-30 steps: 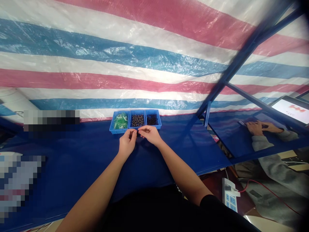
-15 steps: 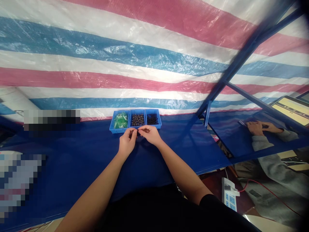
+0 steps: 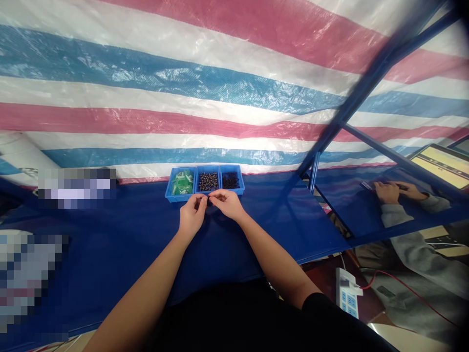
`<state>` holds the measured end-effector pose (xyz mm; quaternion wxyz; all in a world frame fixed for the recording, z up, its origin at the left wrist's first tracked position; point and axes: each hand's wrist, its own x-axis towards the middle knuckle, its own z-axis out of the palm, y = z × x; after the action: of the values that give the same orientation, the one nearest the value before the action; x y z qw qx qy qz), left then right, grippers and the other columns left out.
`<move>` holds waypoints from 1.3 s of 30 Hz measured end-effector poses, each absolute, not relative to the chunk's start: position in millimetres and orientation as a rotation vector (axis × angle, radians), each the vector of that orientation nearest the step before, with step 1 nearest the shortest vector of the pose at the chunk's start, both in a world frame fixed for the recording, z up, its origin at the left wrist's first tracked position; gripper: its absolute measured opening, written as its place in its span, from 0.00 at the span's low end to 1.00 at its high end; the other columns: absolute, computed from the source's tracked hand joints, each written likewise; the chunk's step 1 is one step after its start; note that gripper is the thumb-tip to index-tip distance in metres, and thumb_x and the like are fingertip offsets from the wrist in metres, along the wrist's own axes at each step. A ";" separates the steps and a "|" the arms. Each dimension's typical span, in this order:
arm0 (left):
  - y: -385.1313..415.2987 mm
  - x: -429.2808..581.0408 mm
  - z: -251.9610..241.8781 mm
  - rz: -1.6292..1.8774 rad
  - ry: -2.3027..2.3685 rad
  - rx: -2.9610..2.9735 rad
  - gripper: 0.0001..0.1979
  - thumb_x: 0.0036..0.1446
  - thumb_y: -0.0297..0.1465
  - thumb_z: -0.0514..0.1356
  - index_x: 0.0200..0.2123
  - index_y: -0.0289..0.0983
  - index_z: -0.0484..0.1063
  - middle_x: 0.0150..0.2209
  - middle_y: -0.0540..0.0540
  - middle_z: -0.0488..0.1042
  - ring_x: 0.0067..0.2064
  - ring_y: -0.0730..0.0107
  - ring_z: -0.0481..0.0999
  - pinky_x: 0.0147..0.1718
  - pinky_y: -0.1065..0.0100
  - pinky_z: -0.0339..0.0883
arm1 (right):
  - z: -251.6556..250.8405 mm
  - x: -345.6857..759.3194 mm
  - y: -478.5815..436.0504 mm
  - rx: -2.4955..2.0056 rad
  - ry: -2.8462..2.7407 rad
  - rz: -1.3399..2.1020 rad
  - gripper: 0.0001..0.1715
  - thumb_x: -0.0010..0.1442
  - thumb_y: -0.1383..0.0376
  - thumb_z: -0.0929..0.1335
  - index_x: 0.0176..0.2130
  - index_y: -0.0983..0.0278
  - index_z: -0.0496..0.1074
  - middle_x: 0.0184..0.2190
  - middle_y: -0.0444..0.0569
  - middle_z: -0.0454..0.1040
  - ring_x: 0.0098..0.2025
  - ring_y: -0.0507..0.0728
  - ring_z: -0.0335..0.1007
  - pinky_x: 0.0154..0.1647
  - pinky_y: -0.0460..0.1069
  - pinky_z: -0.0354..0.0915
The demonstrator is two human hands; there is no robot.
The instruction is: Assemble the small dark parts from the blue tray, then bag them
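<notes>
Three blue plastic bins [image 3: 207,167], one left hand [image 3: 192,216], one right hand [image 3: 227,204], two co-worker hands [image 3: 386,192], one power strip [image 3: 347,293], one laptop [image 3: 441,165].

**Black tee is being worn, arms are being left bare**

Pretty simple getup, folks: a plain black top [image 3: 234,322] is being worn, with its short sleeve [image 3: 315,308] being cut off right around the elbow. Below that, the right forearm [image 3: 271,254] and left forearm [image 3: 142,298] are being left uncovered, and the left hand [image 3: 192,217] and right hand [image 3: 227,204] are being kept bare too.
</notes>
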<state>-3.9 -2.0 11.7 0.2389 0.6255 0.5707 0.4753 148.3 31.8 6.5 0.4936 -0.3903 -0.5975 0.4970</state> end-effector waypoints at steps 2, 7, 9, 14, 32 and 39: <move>-2.3 -3.2 11.5 1.315 1.557 1.718 0.15 0.59 0.42 0.57 0.44 0.39 0.72 0.26 0.52 0.74 0.26 0.72 0.73 0.30 0.71 0.65 | 6.8 148.6 32.1 -0.965 -1.449 1.205 0.14 0.53 0.59 0.71 0.38 0.65 0.77 0.32 0.48 0.78 0.30 0.52 0.73 0.35 0.47 0.69; -1.7 -4.0 10.4 1.324 1.547 1.730 0.13 0.60 0.42 0.56 0.40 0.39 0.73 0.26 0.51 0.75 0.27 0.71 0.73 0.30 0.71 0.65 | 8.4 148.2 31.2 -0.975 -1.456 1.202 0.15 0.53 0.59 0.72 0.39 0.65 0.77 0.32 0.49 0.78 0.30 0.52 0.73 0.35 0.47 0.69; -1.1 -5.6 11.0 1.301 1.544 1.730 0.14 0.60 0.42 0.56 0.38 0.39 0.74 0.27 0.51 0.75 0.28 0.71 0.73 0.30 0.71 0.65 | 8.0 147.6 31.0 -0.970 -1.452 1.201 0.15 0.53 0.59 0.71 0.39 0.65 0.76 0.31 0.48 0.78 0.29 0.51 0.72 0.34 0.47 0.69; 0.0 -8.3 11.6 1.287 1.545 1.705 0.15 0.59 0.43 0.57 0.42 0.39 0.73 0.27 0.51 0.75 0.27 0.72 0.73 0.29 0.71 0.66 | 5.0 147.6 32.2 -0.962 -1.454 1.191 0.14 0.54 0.59 0.71 0.39 0.65 0.77 0.31 0.48 0.78 0.29 0.51 0.73 0.33 0.47 0.69; 0.8 -7.8 7.5 1.310 1.539 1.740 0.16 0.59 0.42 0.58 0.43 0.39 0.73 0.27 0.51 0.75 0.26 0.72 0.73 0.28 0.72 0.65 | 5.0 147.4 32.7 -0.972 -1.436 1.202 0.12 0.54 0.60 0.71 0.37 0.65 0.76 0.29 0.47 0.77 0.27 0.51 0.73 0.31 0.46 0.70; 0.6 -8.5 8.4 1.265 1.550 1.766 0.15 0.61 0.42 0.54 0.37 0.38 0.74 0.27 0.50 0.76 0.27 0.72 0.74 0.29 0.72 0.65 | 3.0 146.0 32.2 -0.952 -1.434 1.202 0.13 0.53 0.60 0.72 0.38 0.65 0.76 0.30 0.47 0.77 0.27 0.51 0.73 0.32 0.47 0.71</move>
<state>-8.5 0.6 8.4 0.2344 0.6433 0.5647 0.4608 146.0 32.2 3.0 0.4980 -0.3931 -0.5922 0.4967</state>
